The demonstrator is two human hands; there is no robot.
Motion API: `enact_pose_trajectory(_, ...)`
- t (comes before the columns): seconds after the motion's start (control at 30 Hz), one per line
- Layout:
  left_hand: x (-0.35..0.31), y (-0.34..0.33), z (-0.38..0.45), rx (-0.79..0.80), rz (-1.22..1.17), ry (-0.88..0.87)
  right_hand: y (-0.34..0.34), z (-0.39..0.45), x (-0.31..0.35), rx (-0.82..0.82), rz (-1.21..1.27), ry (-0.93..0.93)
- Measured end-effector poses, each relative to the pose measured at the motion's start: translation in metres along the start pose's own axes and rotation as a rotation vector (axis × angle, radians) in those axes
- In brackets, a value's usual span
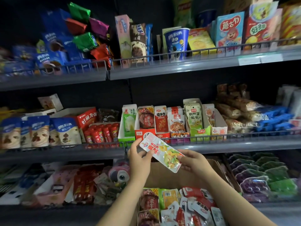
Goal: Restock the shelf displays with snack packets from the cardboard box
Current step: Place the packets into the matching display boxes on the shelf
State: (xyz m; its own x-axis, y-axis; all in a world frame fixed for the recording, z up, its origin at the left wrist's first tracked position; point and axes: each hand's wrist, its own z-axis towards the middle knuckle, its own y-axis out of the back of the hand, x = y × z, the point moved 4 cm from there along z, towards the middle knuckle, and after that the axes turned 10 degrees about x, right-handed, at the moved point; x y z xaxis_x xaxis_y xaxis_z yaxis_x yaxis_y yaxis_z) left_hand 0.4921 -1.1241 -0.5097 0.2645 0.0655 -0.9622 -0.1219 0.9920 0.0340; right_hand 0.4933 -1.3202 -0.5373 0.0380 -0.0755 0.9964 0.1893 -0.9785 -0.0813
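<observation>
A long white snack packet (160, 151) with red lettering and yellow-green food printed on it is held tilted in front of the middle shelf rail. My left hand (140, 158) pinches its upper left end and my right hand (194, 161) pinches its lower right end. Below them stands the open cardboard box (182, 176), holding several red, white and green packets (180, 207). Just behind the held packet, the middle shelf carries a row of small upright display boxes (164, 122) with snack packets in them.
The middle shelf's wire rail (228, 136) runs right behind my hands. Biscuit boxes and cups fill the top shelf (179, 69). Purple and green packs (263, 175) lie right of the box, red and pink packs (78, 183) to its left.
</observation>
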Motion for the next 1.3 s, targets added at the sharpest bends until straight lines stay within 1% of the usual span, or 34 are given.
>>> enact_pose_trajectory(0.1, -0.004, -0.003, 0.003, 0.012, -0.230, 0.147, -0.002, -0.003, 0.005, 0.004, 0.033, 0.015)
enact_pose_trajectory(0.17, -0.009, -0.007, 0.006, 0.051, -0.353, 0.257, -0.001, -0.004, 0.009, 0.003, 0.043, 0.028)
enact_pose_trajectory(0.23, -0.014, -0.011, 0.010, 0.096, -0.361, 0.340, 0.003, -0.006, 0.013, -0.013, 0.013, 0.044)
enact_pose_trajectory(0.4, -0.025, -0.022, 0.032, 0.168, -0.228, 0.437, 0.024, -0.009, 0.030, -0.099, -0.071, 0.128)
enact_pose_trajectory(0.5, -0.033, -0.040, 0.048, 0.285, -0.273, 0.483, 0.043, -0.006, 0.040, -0.181, -0.143, 0.173)
enact_pose_trajectory(0.6, -0.041, -0.063, 0.067, 0.375, -0.309, 0.462, 0.063, 0.003, 0.050, -0.225, -0.201, 0.207)
enact_pose_trajectory(0.8, -0.052, -0.109, 0.110, 0.405, -0.230, 0.385, 0.101, 0.027, 0.066, -0.322, -0.398, 0.254)
enact_pose_trajectory(0.87, -0.056, -0.127, 0.124, 0.422, -0.182, 0.343, 0.115, 0.035, 0.065, -0.367, -0.430, 0.268)
enact_pose_trajectory(1.0, -0.063, -0.162, 0.153, 0.434, -0.044, 0.234, 0.136, 0.049, 0.059, -0.396, -0.481, 0.277)
enact_pose_trajectory(1.07, -0.065, -0.180, 0.166, 0.442, 0.009, 0.203, 0.146, 0.053, 0.054, -0.417, -0.588, 0.273)
enact_pose_trajectory(1.2, -0.067, -0.215, 0.188, 0.457, 0.048, 0.172, 0.168, 0.057, 0.040, -0.492, -0.907, 0.247)
enact_pose_trajectory(1.3, -0.071, -0.242, 0.204, 0.457, 0.077, 0.144, 0.179, 0.063, 0.028, -0.483, -1.067, 0.178)
